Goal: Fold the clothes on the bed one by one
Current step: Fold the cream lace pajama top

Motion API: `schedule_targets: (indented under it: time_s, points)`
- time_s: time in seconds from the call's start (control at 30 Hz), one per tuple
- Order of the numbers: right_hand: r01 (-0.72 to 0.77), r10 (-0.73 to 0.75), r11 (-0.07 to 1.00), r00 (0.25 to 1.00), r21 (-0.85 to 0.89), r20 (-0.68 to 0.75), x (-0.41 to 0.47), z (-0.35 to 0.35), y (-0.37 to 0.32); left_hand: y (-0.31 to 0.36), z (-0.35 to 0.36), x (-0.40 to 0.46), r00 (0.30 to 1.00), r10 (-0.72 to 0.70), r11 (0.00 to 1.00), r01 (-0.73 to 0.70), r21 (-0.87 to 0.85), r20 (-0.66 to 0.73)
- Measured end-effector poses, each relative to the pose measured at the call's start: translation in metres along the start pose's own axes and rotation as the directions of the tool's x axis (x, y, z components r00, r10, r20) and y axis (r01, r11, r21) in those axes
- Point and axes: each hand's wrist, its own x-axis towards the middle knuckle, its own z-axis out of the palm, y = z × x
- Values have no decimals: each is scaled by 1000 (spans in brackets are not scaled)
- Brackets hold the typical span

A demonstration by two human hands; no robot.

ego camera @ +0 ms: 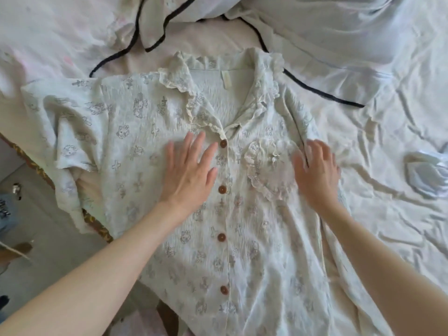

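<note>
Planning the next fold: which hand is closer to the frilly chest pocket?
Right. The right hand lies flat at the frilly chest pocket's outer edge, almost touching it. The left hand rests across the button placket, on the shirt's other front panel.

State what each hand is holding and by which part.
Nothing is held. The left hand lies flat and open on the pajama shirt beside its buttons; the right hand rests open near the frilled pocket.

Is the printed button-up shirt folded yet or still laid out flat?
Spread flat, not folded: the shirt lies front up, buttoned, collar open, with the left hand and right hand resting open on it.
</note>
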Motion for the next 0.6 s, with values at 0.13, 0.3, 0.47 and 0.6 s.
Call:
schedule_targets:
  time_s: [0.13,0.3,0.47,0.6]
  points:
    - [-121,120,993,982,-3,145,56,-6,13,11,21,40,993,-78,982,61,177,89]
    - [-75,61,995,980,69,191,89,-1,25,3,48,44,995,-78,956,58,287,58]
    - [-413,205,818,860,401,467,123,-28,46,0,60,46,998,-55,949,50,310,5]
    - [-588,112,716,629,376,769,136,-41,52,0,67,49,999,-43,941,47,334,-20]
